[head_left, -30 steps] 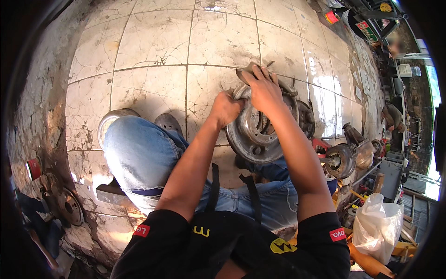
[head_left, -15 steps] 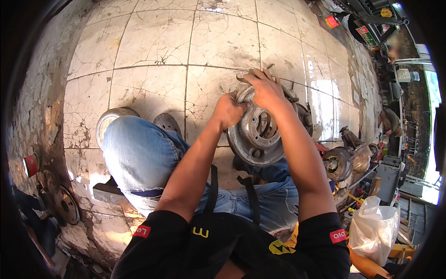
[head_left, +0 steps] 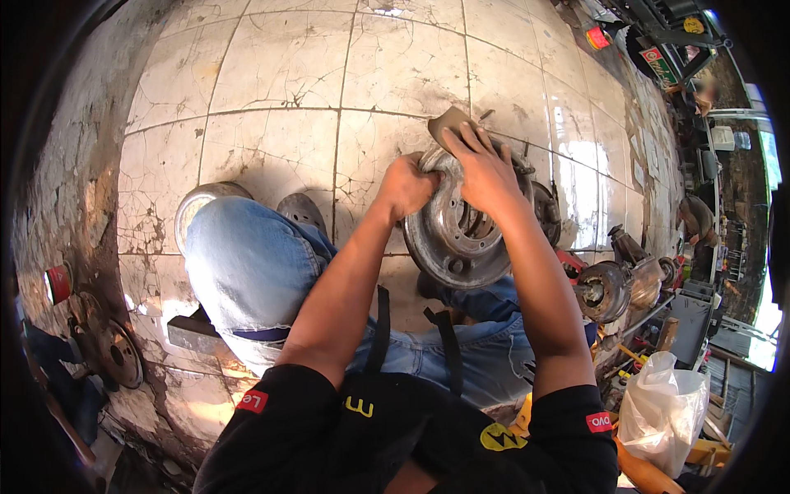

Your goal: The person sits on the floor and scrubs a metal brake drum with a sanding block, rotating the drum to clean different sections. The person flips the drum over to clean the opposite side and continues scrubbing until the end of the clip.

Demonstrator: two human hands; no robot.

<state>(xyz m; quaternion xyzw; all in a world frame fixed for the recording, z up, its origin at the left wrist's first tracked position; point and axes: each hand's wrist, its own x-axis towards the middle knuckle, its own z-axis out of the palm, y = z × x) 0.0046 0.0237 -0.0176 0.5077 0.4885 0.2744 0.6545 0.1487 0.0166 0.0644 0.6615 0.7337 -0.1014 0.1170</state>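
A person in blue jeans [head_left: 247,276] and a black shirt [head_left: 395,420] bent over a grey metal wheel [head_left: 440,243], its center pierced by a ring of holes, in front of the torso and toward the right of a cracked tile floor [head_left: 271,74]. The left hand [head_left: 409,189] was curled tightly around the wheel's near-left edge. The right hand [head_left: 485,171], fingers outstretched and slightly parted, pressed a brown sheet [head_left: 448,123] (thin and bent at its free end) over the wheel's far rim; whether its thumb gripped anything could not be told. Another round metal part [head_left: 545,214] sat just beyond the wheel. A worn hub assembly [head_left: 603,291] lay to the right, near a whitish plastic bag [head_left: 662,412].
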